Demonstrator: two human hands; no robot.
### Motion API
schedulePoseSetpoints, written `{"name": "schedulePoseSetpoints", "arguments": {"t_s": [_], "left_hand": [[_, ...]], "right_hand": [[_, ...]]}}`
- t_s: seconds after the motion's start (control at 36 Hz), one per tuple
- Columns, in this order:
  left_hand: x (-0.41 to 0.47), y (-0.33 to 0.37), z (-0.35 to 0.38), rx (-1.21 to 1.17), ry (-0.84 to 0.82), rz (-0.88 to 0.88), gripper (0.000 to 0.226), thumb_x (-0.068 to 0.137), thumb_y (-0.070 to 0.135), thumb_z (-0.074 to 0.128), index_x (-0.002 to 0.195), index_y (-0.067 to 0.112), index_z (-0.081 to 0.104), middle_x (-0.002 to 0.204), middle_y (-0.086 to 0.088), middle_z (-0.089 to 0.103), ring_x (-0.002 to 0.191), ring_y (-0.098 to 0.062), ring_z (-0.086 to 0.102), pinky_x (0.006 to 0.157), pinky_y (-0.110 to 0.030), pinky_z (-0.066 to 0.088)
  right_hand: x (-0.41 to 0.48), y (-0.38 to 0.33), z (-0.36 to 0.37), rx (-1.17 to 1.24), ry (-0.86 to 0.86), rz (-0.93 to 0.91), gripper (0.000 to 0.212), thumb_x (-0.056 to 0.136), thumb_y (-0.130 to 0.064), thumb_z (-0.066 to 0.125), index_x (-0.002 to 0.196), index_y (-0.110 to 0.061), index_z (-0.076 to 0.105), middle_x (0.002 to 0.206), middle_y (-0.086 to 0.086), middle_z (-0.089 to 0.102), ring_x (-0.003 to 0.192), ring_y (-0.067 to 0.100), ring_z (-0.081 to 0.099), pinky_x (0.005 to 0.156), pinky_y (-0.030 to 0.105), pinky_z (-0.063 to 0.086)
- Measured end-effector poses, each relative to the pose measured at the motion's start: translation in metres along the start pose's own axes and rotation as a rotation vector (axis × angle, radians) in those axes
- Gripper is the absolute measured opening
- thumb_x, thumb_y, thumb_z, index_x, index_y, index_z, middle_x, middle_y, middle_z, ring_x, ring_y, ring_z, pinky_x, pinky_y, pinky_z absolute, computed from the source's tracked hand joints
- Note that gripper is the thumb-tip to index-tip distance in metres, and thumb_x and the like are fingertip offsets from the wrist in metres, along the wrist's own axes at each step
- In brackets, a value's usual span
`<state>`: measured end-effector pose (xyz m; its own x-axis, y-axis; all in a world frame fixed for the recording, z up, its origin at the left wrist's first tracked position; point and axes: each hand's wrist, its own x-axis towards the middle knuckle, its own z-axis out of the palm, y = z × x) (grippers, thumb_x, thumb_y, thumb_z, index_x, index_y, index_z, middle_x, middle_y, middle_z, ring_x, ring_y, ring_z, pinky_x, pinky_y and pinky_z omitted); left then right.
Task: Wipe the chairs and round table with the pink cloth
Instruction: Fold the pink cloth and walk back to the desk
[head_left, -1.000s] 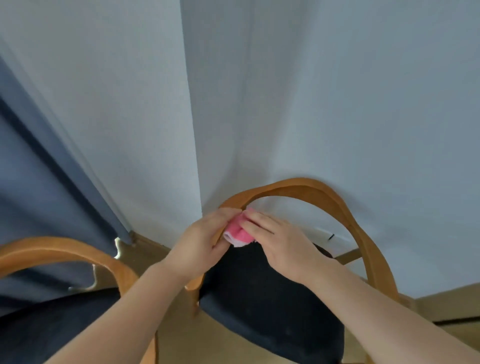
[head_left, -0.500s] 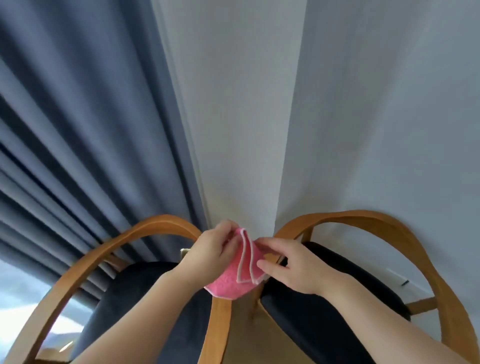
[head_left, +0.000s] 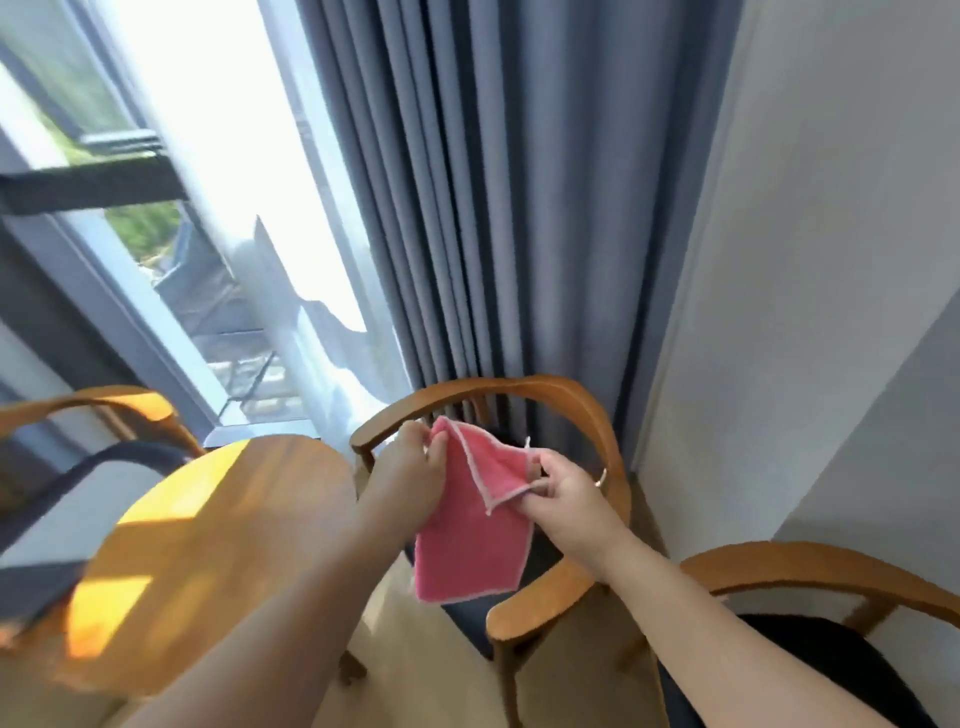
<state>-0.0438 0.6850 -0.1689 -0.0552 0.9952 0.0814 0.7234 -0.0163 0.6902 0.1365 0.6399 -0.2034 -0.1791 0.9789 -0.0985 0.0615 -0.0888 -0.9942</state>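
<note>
Daylight pours through the window (head_left: 223, 130) at ten o'clock, blown out white. Sun patches glare on the round table (head_left: 291, 499) at eight. Motion blur throughout; edges bow.

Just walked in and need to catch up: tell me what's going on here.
A person is holding up a pink cloth with both hands. The left hand pinches its top corner and the right hand pinches a folded edge. The cloth hangs in the air in front of the middle chair by the curtain, pressed on nothing. The round table, the left chair and the right chair are not being touched.
</note>
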Motion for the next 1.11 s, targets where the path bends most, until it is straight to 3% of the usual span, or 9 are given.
{"name": "schedulePoseSetpoints", "arguments": {"t_s": [0.08,0.17,0.28,0.39,0.5,0.58,0.72,0.92,1.11], "left_hand": [[-0.027,-0.039,-0.044,-0.067,0.102,-0.268,0.022,0.092,0.04,0.051,0.097,0.018,0.053,0.087,-0.001,0.056,0.083,-0.022,0.056,0.076,-0.034,0.047],[-0.064,-0.07,-0.089,-0.469,0.042,-0.553,0.064,0.082,0.033,0.07,0.133,0.018,0.034,0.104,-0.006,0.05,0.085,-0.021,0.058,0.065,-0.036,0.055],[-0.116,-0.114,-0.144,-0.764,-0.004,-0.515,0.097,0.058,0.009,0.087,0.134,0.028,0.029,0.114,-0.01,0.051,0.101,-0.027,0.059,0.088,-0.042,0.052],[-0.163,-0.154,-0.192,-0.673,0.078,-0.451,0.07,0.063,-0.004,0.078,0.119,0.029,0.049,0.12,-0.005,0.051,0.108,-0.027,0.057,0.088,-0.045,0.053],[-0.211,-0.199,-0.235,-0.482,0.23,-0.418,0.055,0.064,-0.003,0.069,0.109,0.027,0.059,0.11,-0.007,0.062,0.101,-0.024,0.062,0.084,-0.042,0.055],[-0.246,-0.236,-0.273,-0.201,0.336,-0.371,0.033,0.063,0.007,0.063,0.086,0.03,0.069,0.084,0.009,0.069,0.084,-0.009,0.064,0.075,-0.031,0.056],[-0.293,-0.304,-0.336,-0.079,0.423,-0.422,0.026,0.071,0.012,0.064,0.069,0.037,0.068,0.066,0.017,0.067,0.067,-0.002,0.064,0.059,-0.02,0.05],[-0.339,-0.377,-0.402,-0.122,0.538,-0.418,0.005,0.087,0.03,0.058,0.082,0.032,0.06,0.075,0.012,0.064,0.073,-0.003,0.062,0.058,-0.018,0.046],[-0.349,-0.431,-0.437,-0.207,0.656,-0.512,0.002,0.093,0.035,0.05,0.094,0.033,0.052,0.091,0.005,0.061,0.083,-0.011,0.062,0.069,-0.033,0.057]], "right_hand": [[0.007,-0.012,0.049,0.065,-0.115,0.105,0.043,0.084,-0.045,0.07,0.117,-0.021,0.059,0.1,0.007,0.074,0.092,0.02,0.071,0.085,0.04,0.058],[0.013,-0.022,0.102,0.039,-0.141,0.186,0.049,0.089,-0.041,0.065,0.13,-0.017,0.051,0.11,0.009,0.068,0.095,0.019,0.068,0.078,0.035,0.059],[0.014,-0.039,0.169,0.045,-0.281,0.222,0.068,0.089,-0.027,0.068,0.146,-0.03,0.031,0.121,0.007,0.058,0.103,0.023,0.063,0.068,0.031,0.057],[0.01,-0.047,0.235,0.004,-0.543,0.19,0.078,0.071,-0.012,0.083,0.136,-0.029,0.044,0.127,0.014,0.052,0.111,0.033,0.059,0.091,0.05,0.054],[-0.007,-0.054,0.319,-0.483,-0.637,-0.061,0.064,0.066,-0.01,0.082,0.125,-0.026,0.062,0.109,-0.006,0.057,0.098,0.015,0.058,0.086,0.035,0.056],[-0.026,-0.059,0.385,-0.723,-0.65,-0.227,0.06,0.066,-0.008,0.067,0.121,-0.031,0.066,0.101,-0.003,0.064,0.092,0.017,0.06,0.08,0.031,0.053],[-0.047,-0.063,0.487,-0.902,-0.721,-0.391,0.024,0.075,-0.012,0.058,0.073,-0.036,0.063,0.073,-0.008,0.061,0.07,0.01,0.059,0.059,0.022,0.043],[-0.067,-0.083,0.595,-0.82,-0.833,-0.367,0.013,0.092,-0.022,0.056,0.094,-0.02,0.068,0.077,-0.006,0.06,0.069,0.007,0.054,0.046,0.008,0.039],[-0.057,-0.076,0.683,-0.586,-0.909,-0.228,0.021,0.095,-0.03,0.058,0.115,-0.029,0.051,0.108,-0.004,0.058,0.097,0.014,0.059,0.081,0.031,0.055]]}}
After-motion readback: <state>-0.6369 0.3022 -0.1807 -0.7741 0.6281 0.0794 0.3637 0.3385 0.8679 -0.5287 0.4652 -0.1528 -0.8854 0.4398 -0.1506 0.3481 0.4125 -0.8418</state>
